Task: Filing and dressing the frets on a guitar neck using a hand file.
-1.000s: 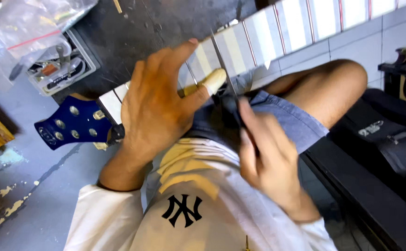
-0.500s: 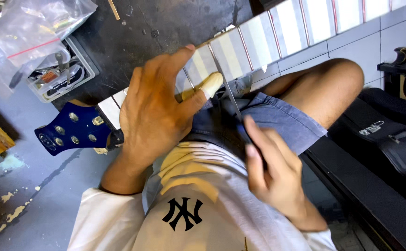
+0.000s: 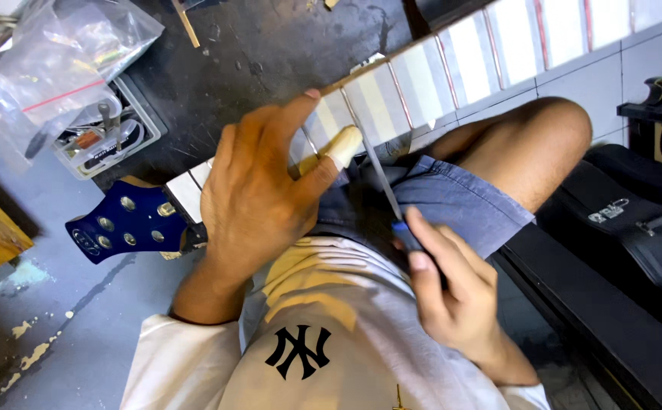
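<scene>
**Taped neck, file on a fret**

Pale tape covers the guitar neck [image 3: 452, 76] between its frets; the neck runs from the blue headstock [image 3: 122, 220] at nine o'clock up to one o'clock, across the person's lap. The left hand [image 3: 259, 201] presses down flat on it, thumb bandaged. The right hand [image 3: 448, 292], at five o'clock, pinches a thin file [image 3: 380, 171] laid along one fret. Filing looks under way; short, level strokes seem needed. Black cases [image 3: 634, 228] crowd three o'clock; a parts box [image 3: 103, 137] sits at ten.
</scene>
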